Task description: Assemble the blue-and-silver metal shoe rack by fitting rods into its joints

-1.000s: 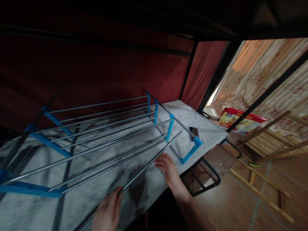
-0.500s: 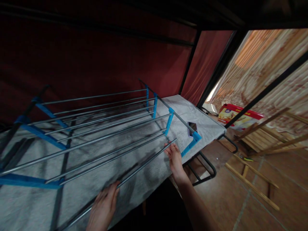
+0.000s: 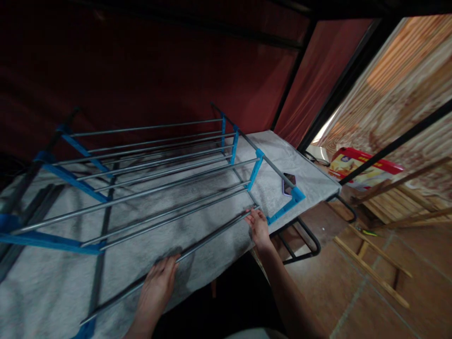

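My left hand (image 3: 158, 286) is closed around a long grey metal tube (image 3: 208, 236) toward its left half. Near the tube's right end, my right hand (image 3: 258, 227) pinches it between thumb and fingers. The tube lies low along the front of a metal rack (image 3: 169, 186) with blue plastic brackets. Its left end is close to a blue bracket (image 3: 85, 328) at the bottom left. Its right end is a little left of the front right blue bracket (image 3: 287, 205), apart from it. Several other tubes run between the brackets on both sides.
The rack lies on a bed with a pale grey cover (image 3: 212, 268). A phone (image 3: 288, 184) rests by the right bracket. Loose dark tubes (image 3: 30, 221) are at the left. On the right are a red and yellow box (image 3: 360, 169), a wooden frame (image 3: 370, 263) and a metal bed frame (image 3: 310, 240).
The view has shifted, so the rack appears higher and further right. Both hands still hold the tube, whose left end now shows near the lower left bracket.
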The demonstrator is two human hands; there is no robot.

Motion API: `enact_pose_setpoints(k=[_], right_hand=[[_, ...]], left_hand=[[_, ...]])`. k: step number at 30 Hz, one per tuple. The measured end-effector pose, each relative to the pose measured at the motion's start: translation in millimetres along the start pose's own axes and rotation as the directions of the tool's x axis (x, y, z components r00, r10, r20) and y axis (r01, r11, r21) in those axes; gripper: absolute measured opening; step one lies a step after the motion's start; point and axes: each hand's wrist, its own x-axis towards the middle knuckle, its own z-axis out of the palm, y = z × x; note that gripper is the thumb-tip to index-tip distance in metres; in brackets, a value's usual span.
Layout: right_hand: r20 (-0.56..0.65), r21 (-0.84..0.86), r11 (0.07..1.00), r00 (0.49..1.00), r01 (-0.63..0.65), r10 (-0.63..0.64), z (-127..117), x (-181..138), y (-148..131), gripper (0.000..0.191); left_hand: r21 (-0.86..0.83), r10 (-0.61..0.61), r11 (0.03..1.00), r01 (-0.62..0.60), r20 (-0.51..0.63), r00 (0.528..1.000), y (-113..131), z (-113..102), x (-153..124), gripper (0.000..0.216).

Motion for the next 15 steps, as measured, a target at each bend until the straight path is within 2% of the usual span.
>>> enact_pose_setpoints(k=[4,10,15], right_hand=[[-0.019,-0.008,1.000,1.000,-0.022,0.021,-6.8,3.1,6.4,0.039],[0.021,-0.003,1.000,0.999,0.023,-0.023,-15.6,8.5,13.9,0.031],[0.037,-0.045,0.999,0.999,0.028,-0.027,-21.0,14.4,15.3,0.033]], left_hand=[[0.071,-0.002,0.997,-0.001,0.044,0.999,-1.9,1.9,-4.3,0.040],[0.129,-0.112,0.987,0.100,0.093,0.989,-2.0,-1.1,-7.0,0.038],[0.213,-0.170,0.963,0.165,0.001,0.986,2.6,-2.4,-15.4,0.038]])
